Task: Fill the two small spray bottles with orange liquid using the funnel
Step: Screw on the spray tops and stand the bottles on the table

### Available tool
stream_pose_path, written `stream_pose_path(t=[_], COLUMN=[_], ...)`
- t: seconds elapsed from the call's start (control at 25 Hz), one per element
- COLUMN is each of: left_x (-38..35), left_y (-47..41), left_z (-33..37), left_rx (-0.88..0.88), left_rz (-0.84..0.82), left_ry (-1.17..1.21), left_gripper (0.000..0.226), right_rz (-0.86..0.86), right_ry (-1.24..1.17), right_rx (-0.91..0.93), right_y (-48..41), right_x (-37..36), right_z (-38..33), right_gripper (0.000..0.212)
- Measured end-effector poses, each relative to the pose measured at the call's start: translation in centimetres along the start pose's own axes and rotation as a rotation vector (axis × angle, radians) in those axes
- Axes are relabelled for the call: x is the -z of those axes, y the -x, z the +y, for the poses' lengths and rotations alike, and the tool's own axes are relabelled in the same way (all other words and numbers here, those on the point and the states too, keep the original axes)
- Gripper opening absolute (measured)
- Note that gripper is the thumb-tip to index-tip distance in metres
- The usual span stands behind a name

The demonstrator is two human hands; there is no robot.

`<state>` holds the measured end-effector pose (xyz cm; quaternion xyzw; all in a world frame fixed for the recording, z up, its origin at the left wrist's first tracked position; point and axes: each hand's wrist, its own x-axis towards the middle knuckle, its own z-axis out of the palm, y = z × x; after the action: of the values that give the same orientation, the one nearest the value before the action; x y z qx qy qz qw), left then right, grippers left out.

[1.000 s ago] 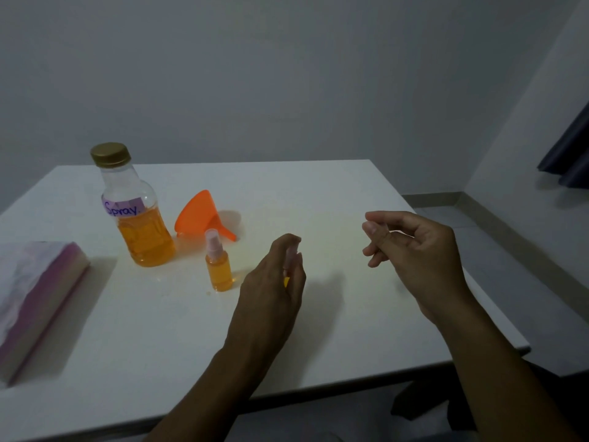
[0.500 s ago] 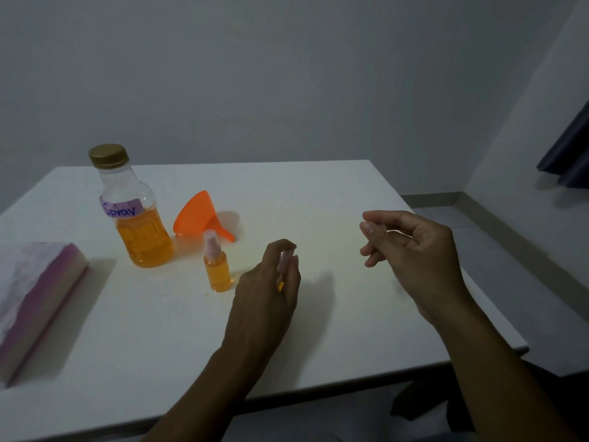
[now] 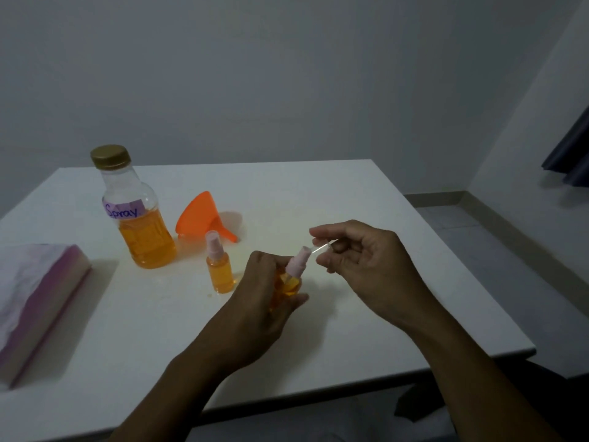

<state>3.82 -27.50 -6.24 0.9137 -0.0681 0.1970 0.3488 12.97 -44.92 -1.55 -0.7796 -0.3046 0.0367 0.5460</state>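
Note:
My left hand [image 3: 255, 301] grips a small spray bottle [image 3: 291, 279] of orange liquid, tilted right, its pink nozzle showing above the fingers. My right hand [image 3: 360, 260] pinches a small clear cap [image 3: 322, 248] right beside that nozzle's tip. A second small spray bottle [image 3: 220, 269], also orange with a pink nozzle, stands upright on the white table [image 3: 366, 193] just left of my left hand. Behind it lies the orange funnel [image 3: 200, 215] on its side. The big bottle [image 3: 140, 215] labelled "Spray", gold-capped and half full of orange liquid, stands at the left.
A pink and white tissue pack [image 3: 35, 298] lies at the table's left edge. A small drop of liquid marks the table by the standing spray bottle. The table's right edge drops to a tiled floor, with a dark curtain [image 3: 570, 154] at far right.
My left hand has lifted and tipped the spray bottle toward the right, baring its pink nozzle. My right hand has come left, bringing the clear cap up to the nozzle.

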Motion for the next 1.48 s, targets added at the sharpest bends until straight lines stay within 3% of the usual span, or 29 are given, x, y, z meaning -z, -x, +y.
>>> stream_pose_path(t=[0.2,0.44,0.64,0.76,0.88,1.08,1.32,1.48], left_x=[0.7,1.5,4.3,8.2,11.7,13.3,13.3,13.2], left_y=[-0.1,0.3,0.9,1.8,3.5,4.9,4.9,4.7], left_z=[-0.7,-0.2,0.5,-0.5,-2.9,-6.7,-9.8,-10.4], left_rx=[0.005,0.05,0.206,0.291,0.409,0.605,0.693,0.685], left_rz=[0.062,0.14,0.138,0.271,0.403,0.6,0.621,0.626], left_ry=[0.039,0.086,0.246,0.445,0.265,-0.07,-0.064,-0.031], left_gripper=[0.052,0.046,0.054,0.047,0.038,0.048,0.046,0.055], right_rz=[-0.002,-0.017,-0.071,-0.019,-0.023,-0.1,-0.126,-0.052], right_ry=[0.063,0.094,-0.26,-0.2,0.021,0.227,0.269,0.298], right_rx=[0.035,0.086,-0.011,-0.033,-0.025,0.084,0.126,0.105], right_y=[0.2,0.1,0.1,-0.1,-0.1,-0.3,-1.4,-2.3], right_x=[-0.5,-1.4,-1.9,-2.6,-3.6,-6.2,-8.9,-10.3], right_z=[0.0,-0.4,-0.5,0.2,0.9,0.8,0.3,0.1], right_gripper=[0.022,0.021,0.043,0.036,0.024,0.02,0.018,0.016])
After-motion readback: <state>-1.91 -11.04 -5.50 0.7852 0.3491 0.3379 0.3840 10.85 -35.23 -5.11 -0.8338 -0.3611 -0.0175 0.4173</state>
